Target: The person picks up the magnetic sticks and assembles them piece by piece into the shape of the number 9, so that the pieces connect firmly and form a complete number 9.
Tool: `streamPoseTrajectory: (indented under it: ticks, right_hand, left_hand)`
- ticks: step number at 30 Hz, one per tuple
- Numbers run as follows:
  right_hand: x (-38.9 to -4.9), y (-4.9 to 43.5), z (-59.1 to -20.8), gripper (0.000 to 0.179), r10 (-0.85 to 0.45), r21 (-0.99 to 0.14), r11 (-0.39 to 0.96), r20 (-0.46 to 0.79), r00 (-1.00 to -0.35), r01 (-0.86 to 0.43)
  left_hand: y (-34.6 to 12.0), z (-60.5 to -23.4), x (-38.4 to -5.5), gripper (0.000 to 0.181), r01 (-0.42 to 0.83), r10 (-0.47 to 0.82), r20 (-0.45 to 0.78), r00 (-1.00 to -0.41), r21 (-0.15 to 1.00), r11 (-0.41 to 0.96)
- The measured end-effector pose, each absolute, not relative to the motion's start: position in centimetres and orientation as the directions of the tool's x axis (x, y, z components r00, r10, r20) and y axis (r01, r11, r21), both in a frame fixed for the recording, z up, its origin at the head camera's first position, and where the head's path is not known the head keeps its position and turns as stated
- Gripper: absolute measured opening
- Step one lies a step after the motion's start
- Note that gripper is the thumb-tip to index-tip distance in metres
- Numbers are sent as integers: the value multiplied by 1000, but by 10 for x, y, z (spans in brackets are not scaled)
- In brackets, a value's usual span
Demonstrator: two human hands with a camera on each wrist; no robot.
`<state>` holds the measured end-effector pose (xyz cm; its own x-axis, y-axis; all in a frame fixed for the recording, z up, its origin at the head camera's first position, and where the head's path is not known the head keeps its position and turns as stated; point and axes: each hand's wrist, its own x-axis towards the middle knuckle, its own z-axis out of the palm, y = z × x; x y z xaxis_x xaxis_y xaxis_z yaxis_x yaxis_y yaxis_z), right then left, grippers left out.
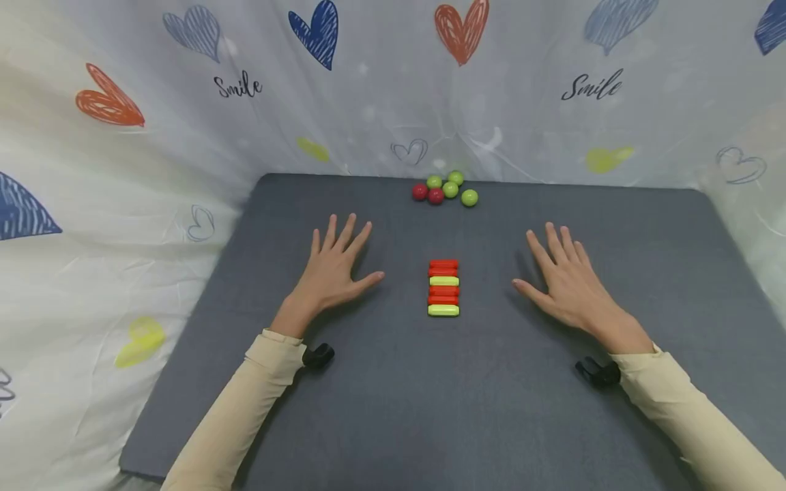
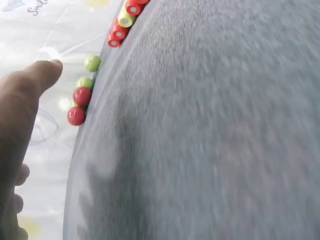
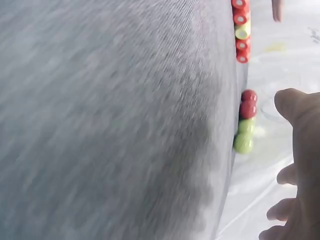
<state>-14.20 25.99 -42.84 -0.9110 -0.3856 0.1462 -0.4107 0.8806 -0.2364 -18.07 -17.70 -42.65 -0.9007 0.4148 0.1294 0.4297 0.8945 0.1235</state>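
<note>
My left hand [image 1: 331,273] is spread with straight fingers over the left part of the grey table, holding nothing. On the other side my right hand [image 1: 571,286] is likewise spread, its fingers pointing to the back of the table. Between the hands lies a column of short rods, several red rods [image 1: 443,291] and two yellow-green rods [image 1: 443,310], packed side by side. The left wrist view shows the hollow-looking round ends of the red rods [image 2: 134,7]. Both thumbs point inward, apart from the rods.
At the table's back edge sit two red balls [image 1: 435,196] and several green balls [image 1: 469,198], close together. The grey tabletop [image 1: 393,395] reaches a white curtain [image 1: 368,102] printed with hearts. A black wrist strap [image 1: 318,356] shows at the left cuff, another strap [image 1: 598,373] at the right.
</note>
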Motion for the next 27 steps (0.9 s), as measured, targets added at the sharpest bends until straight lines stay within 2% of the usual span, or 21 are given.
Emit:
streamPoseTrajectory:
  ticks: [3, 5, 8, 12, 16, 19, 27]
  right_hand:
    - [-148, 249, -428, 84, -409, -278, 845, 213, -887, -457]
    - [-154, 239, -428, 71, -431, -311, 803, 288, -855, -509]
    - [-166, 221, -428, 43, -451, -374, 720, 389, -803, -585]
    - [-181, 197, -430, 20, -468, -496, 626, 378, -799, -602]
    - [-193, 178, -438, 15, -491, -589, 572, 311, -814, -570]
    - [-197, 169, -442, 13, -500, -602, 569, 287, -817, -560]
    - [-209, 155, -441, 10, -493, -581, 598, 277, -825, -552]
  left_hand:
    - [-168, -425, -185, 93, 448, 437, 103, -894, 153, 881]
    - [-160, -423, -188, 85, 473, 463, 98, -881, 191, 860]
    - [-146, -421, -195, 64, 515, 508, 112, -854, 311, 799]
    - [-124, -424, -206, 38, 538, 555, 126, -822, 489, 686]
    - [-105, -429, -218, 27, 524, 595, 94, -798, 595, 609]
    - [-92, -434, -223, 22, 517, 619, 72, -782, 628, 582]
    - [-84, -433, -233, 18, 518, 630, 41, -776, 611, 599]
